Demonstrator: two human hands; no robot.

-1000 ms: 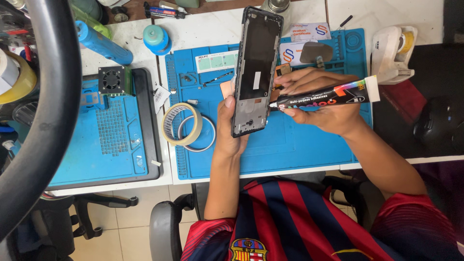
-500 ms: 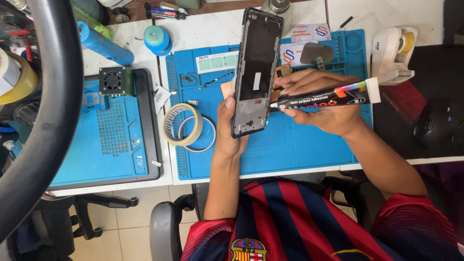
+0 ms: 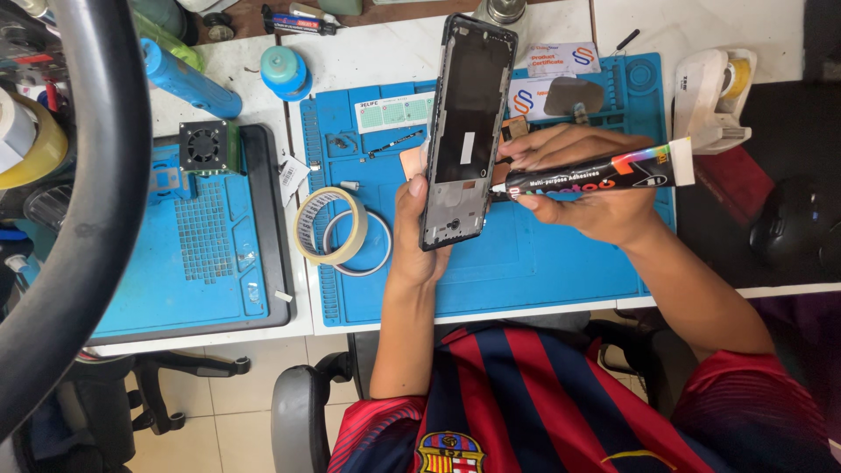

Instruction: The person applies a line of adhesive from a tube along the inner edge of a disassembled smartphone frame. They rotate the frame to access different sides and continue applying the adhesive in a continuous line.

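We see an adhesive tube (image 3: pixel 589 174) gripped in the right hand (image 3: pixel 596 197), lying crosswise just right of the phone frame; its body is black with pale lettering, a rainbow band near the white flat end; two white cards (image 3: pixel 561 60) with orange and blue marks lie on the blue mat's far edge; a pale green rectangular label (image 3: pixel 394 111) sits on the mat's upper left; a small white barcode sticker (image 3: pixel 289 177) lies beside the tape rolls.
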